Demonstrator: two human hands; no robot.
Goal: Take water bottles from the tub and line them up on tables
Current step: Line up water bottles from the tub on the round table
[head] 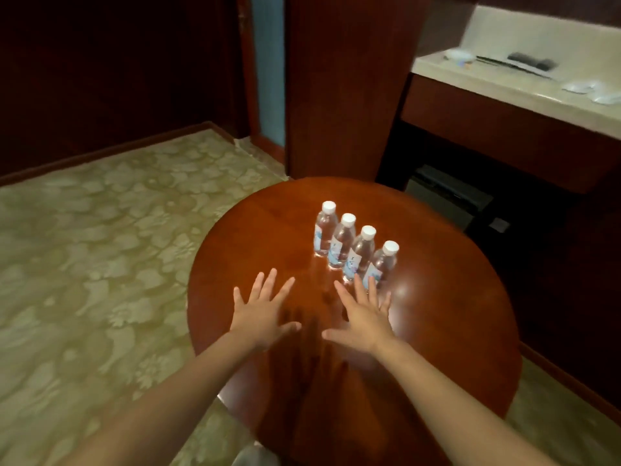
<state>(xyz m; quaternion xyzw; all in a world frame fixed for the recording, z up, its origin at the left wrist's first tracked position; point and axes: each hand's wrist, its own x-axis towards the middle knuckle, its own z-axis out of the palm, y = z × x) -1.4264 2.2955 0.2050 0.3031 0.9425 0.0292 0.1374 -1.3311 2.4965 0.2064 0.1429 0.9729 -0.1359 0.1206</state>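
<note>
Several clear water bottles (pixel 349 245) with white caps and blue-white labels stand upright in a close diagonal row on the round dark wooden table (pixel 437 314). My left hand (pixel 262 312) hovers over the table with fingers spread, empty, to the left of the row. My right hand (pixel 364 314) is also spread and empty, its fingertips just in front of the nearest bottle (pixel 383 264). No tub is in view.
Patterned beige carpet (pixel 100 247) covers the floor to the left. A dark wooden cabinet (pixel 342 95) stands behind the table. At the right is a counter (pixel 504 85) with small items on it, and a dark recess below it.
</note>
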